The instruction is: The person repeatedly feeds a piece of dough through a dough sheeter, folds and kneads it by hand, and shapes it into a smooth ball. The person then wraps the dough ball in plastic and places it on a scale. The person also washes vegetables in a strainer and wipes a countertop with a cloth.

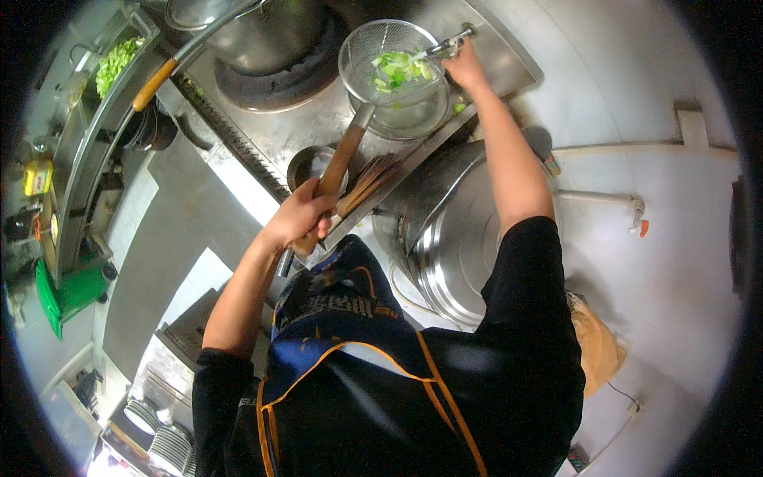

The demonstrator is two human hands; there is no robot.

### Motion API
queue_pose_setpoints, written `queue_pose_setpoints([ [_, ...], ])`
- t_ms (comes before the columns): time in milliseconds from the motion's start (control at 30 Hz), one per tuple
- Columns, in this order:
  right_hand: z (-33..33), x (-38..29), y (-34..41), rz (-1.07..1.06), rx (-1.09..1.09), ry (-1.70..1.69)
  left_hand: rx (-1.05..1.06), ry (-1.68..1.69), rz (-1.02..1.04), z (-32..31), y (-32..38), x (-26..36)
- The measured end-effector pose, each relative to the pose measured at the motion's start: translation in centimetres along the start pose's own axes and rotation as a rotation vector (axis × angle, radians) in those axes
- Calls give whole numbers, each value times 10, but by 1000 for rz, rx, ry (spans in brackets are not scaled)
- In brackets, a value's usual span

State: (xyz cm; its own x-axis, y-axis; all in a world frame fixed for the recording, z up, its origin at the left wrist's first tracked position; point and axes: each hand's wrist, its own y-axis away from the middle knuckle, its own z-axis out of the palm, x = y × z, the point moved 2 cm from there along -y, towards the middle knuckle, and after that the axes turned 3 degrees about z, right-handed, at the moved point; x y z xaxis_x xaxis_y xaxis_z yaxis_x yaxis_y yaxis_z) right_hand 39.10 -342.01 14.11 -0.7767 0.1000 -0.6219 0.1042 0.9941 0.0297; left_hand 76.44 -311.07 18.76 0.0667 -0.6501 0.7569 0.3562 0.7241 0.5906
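My left hand (301, 217) is wrapped around the wooden handle of a wire mesh strainer (360, 47). Chopped green leafy vegetables (402, 70) lie in the mesh. Under the strainer, on the steel stove counter, is a round bowl-like vessel (417, 122) whose contents I cannot make out clearly. My right hand (464, 65) grips a metal faucet (447, 45) at the strainer's right rim, and its spout points over the vegetables. A bamboo wok brush (369, 185) and a small metal bowl (307, 170) sit beside the strainer handle, close to my left hand.
A large pot (262, 42) stands on a burner at the back left, near a wooden-handled tool (156, 83). Right of the counter edge stands a big steel barrel-shaped pot (459, 250). Leftward are a green bin (77, 292), chopped greens (116, 62) and stacked plates (170, 447).
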Motion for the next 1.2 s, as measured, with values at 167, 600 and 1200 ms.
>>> queue_pose_setpoints([
  [167,-4,-6,-7,-66,100,310,-4,-139,-55,18,21,19],
  [600,-10,-24,-3,-53,-4,355,-58,-59,-82,0,-25,23],
  [1200,-13,-5,-20,-143,-15,445,-76,-114,11,-3,-41,20],
])
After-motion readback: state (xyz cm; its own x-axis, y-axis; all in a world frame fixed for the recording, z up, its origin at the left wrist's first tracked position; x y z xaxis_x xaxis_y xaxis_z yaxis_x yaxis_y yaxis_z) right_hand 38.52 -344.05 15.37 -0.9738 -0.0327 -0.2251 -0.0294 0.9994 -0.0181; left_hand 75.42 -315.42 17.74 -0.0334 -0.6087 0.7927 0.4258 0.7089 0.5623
